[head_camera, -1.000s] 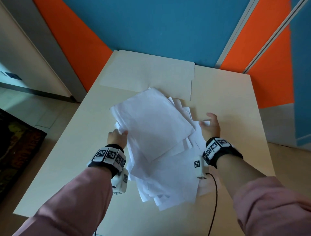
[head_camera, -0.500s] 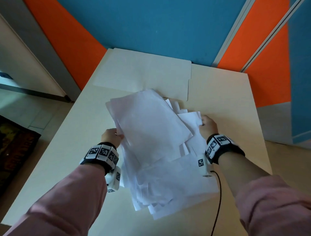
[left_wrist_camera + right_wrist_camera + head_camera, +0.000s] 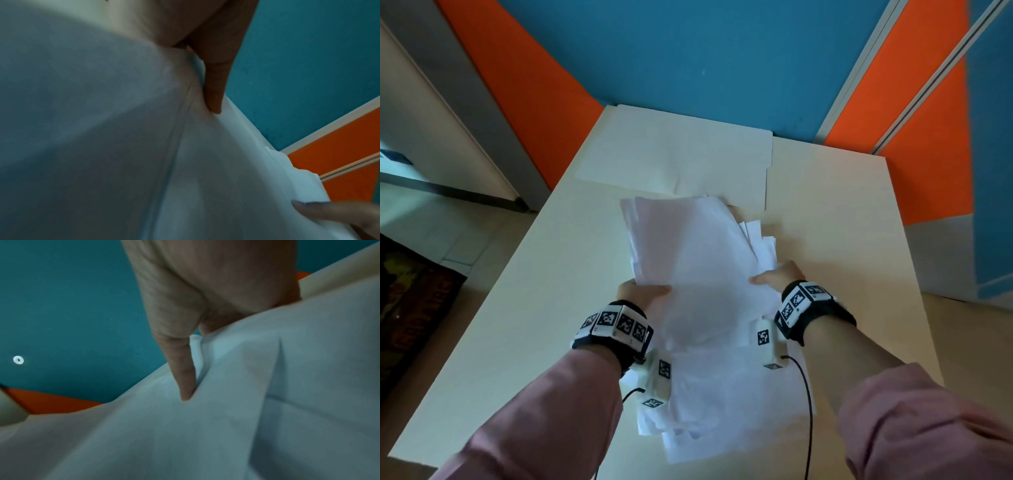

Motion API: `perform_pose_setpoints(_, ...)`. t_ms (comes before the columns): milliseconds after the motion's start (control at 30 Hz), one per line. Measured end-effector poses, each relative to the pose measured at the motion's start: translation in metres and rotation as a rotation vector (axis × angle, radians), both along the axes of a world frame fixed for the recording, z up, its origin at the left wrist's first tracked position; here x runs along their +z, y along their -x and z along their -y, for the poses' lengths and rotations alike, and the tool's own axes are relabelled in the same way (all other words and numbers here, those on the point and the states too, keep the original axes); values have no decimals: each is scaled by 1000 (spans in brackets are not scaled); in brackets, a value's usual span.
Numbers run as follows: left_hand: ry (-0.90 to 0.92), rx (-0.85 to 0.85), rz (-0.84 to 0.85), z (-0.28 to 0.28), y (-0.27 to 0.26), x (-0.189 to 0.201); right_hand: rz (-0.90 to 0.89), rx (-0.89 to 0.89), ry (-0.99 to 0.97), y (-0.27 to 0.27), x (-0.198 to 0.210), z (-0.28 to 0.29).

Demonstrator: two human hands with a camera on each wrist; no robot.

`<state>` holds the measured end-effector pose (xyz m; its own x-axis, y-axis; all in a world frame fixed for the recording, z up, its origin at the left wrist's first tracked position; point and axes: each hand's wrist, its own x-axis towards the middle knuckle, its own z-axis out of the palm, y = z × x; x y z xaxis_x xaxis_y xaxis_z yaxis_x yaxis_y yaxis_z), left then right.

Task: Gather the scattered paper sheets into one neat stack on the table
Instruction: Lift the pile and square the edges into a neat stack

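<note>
A loose bundle of white paper sheets (image 3: 698,274) is raised off the cream table (image 3: 842,212), its far end tilted up and its near edges fanned out unevenly. My left hand (image 3: 642,293) grips the bundle's left edge, thumb on top. My right hand (image 3: 777,275) grips the right edge, thumb on top as well. In the left wrist view the thumb (image 3: 214,91) lies along the paper sheets (image 3: 123,146), and a fingertip of the other hand (image 3: 329,211) shows at the lower right. In the right wrist view the thumb (image 3: 185,378) presses into the creased paper sheets (image 3: 267,410).
A cream manila folder (image 3: 681,161) lies flat at the table's far left, just beyond the sheets. Blue and orange wall panels stand behind the table. Thin black cables (image 3: 810,411) hang from the wrist cameras. The floor drops away on the left.
Both hands have closed in on the sheets' sides and lifted the bundle. The sheets have swung from a diagonal spread to a narrower pile pointing away from me.
</note>
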<state>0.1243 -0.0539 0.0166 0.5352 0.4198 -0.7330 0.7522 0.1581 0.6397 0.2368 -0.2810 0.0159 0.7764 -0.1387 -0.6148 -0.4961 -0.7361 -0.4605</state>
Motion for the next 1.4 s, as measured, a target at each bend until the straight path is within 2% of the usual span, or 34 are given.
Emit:
perform_pose_setpoints(100, 75, -27, 14, -6, 3, -6, 7, 17, -132, 5, 3, 1)
perform_pose_setpoints(233, 85, -133, -5, -19, 4, -47, -156, -5, -268, 16, 8, 13)
perform_pose_setpoints(333, 60, -162, 50, -25, 2, -39, -156, -42, -374, 21, 16, 19)
perform_pose_setpoints(400, 93, -144, 135, -30, -2, -29, -122, -88, -516, 26, 27, 21)
perform_pose_setpoints(500, 158, -172, 257, -32, -8, 9, -123, -144, -698, 34, 43, 25)
perform_pose_setpoints(600, 189, -235, 368, -31, -13, 56, -87, -139, -768, 34, 65, 29)
perform_pose_setpoints(733, 96, -201, 490, -32, -36, 105, 172, -163, -799, 19, 114, 23)
perform_pose_setpoints(933, 67, -177, 843, -36, -58, 170, 562, -215, -874, 7, 180, 12)
perform_pose_setpoints(1033, 58, -268, 868, -41, -54, 174, 564, -133, -866, 14, 179, 9)
perform_pose_setpoints(1200, -21, -357, 691, -49, -44, 138, 427, -28, -765, 21, 137, 12)
perform_pose_setpoints(1400, -18, -167, 656, -46, -45, 110, 451, -71, -808, 29, 117, 2)
